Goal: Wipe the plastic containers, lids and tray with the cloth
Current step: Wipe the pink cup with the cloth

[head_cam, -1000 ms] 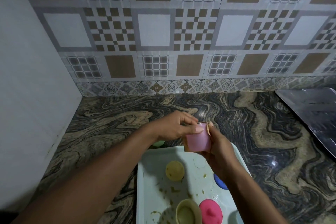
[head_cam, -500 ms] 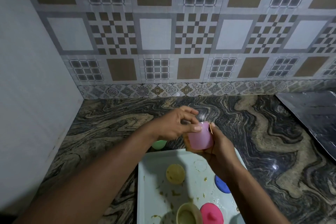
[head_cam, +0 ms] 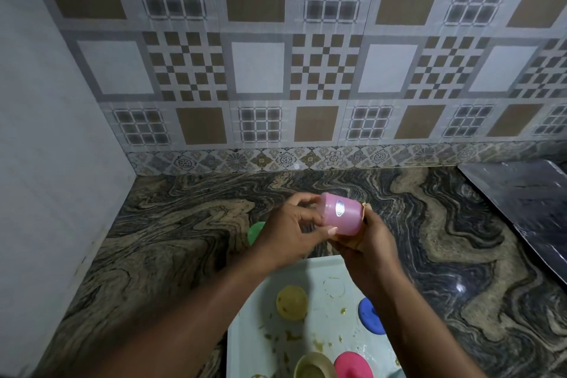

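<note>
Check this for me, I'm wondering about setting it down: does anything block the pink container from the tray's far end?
Nothing visible does. The left hand and right hand hold the pink container up; the tray shows only smears at its far end, and the yellow lid and blue lid lie nearer the person.

left hand (head_cam: 291, 233): raised, fingers (head_cam: 303, 200) curled round one end of pink container (head_cam: 340, 219), thumb along its near side | right hand (head_cam: 372, 244): opposite the left, cupping the container's other end through tan cloth (head_cam: 356, 243) | forearms: bare, reaching up from lower frame, converging, wrists close together
</note>
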Demonstrator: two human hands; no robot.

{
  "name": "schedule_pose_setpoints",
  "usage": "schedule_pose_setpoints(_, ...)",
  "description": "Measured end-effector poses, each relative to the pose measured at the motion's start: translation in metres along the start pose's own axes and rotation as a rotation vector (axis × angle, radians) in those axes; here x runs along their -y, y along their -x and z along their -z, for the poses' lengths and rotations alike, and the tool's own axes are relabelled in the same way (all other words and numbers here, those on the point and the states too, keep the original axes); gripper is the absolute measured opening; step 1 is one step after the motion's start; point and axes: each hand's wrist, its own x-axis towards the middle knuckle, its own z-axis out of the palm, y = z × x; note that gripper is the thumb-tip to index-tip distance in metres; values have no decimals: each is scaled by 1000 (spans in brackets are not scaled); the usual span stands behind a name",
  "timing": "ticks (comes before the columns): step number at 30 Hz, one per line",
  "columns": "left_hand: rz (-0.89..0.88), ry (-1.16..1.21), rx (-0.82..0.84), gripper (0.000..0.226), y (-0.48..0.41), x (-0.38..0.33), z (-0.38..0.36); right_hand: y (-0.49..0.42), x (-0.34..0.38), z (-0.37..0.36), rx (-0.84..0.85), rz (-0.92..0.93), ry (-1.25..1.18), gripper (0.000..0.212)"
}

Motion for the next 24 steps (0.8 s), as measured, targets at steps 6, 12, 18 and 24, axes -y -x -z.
schedule_pose_setpoints(6,-39,-212,-32,40,0,-3,7,0,-2,1,39,198,214,42)
schedule_pose_setpoints(12,-52,-362,86,65,-1,-10,12,-2,-8,1,133,293,317,35)
schedule_pose_setpoints(18,-164,-471,117,62,3,-5,8,-8,-12,3,94,263,327,33)
schedule_pose_setpoints(24,180,-84,95,77,-1,2,1,-10,-9,-1,34,318,368,31)
